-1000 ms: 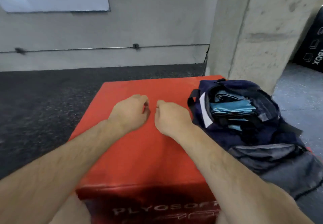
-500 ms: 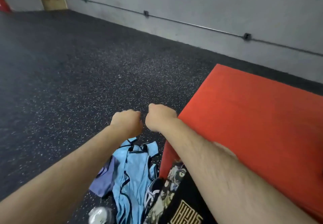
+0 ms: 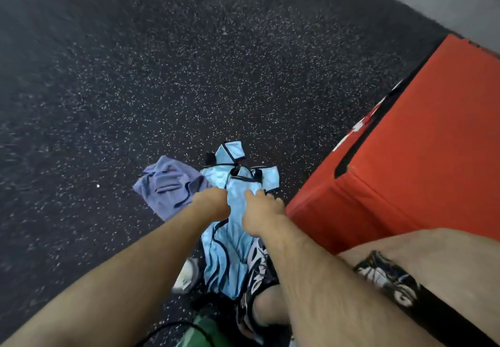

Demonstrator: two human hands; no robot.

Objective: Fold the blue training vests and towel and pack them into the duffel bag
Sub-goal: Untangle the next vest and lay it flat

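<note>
Head view, looking down at the dark speckled floor (image 3: pixel 135 76). Light blue vest (image 3: pixel 230 241) with dark trim, lying crumpled on the floor just beside the red box (image 3: pixel 405 171). Purple-blue towel (image 3: pixel 165 187) bunched up on the floor, touching the vest's left edge. No duffel bag anywhere in sight.

Left hand (image 3: pixel 212 204) reaching down over the vest's left side, knuckles up, fingers curled under and hidden, so cannot tell whether gripping cloth or not. Right hand (image 3: pixel 261 215) reaching down over the vest's right side, fingers spread a little and pointing at the cloth, looking loose, not clearly pinching anything yet.

Step in hand, most likely: picking the vest up off the floor to fold it. Still to fold and pack: this vest and the towel.

Next move, probably: pinch the vest near the shoulder straps with both hands, lift it clear of the towel, then lay it flat on the red box for folding. Careful not to drag the towel along.
</note>
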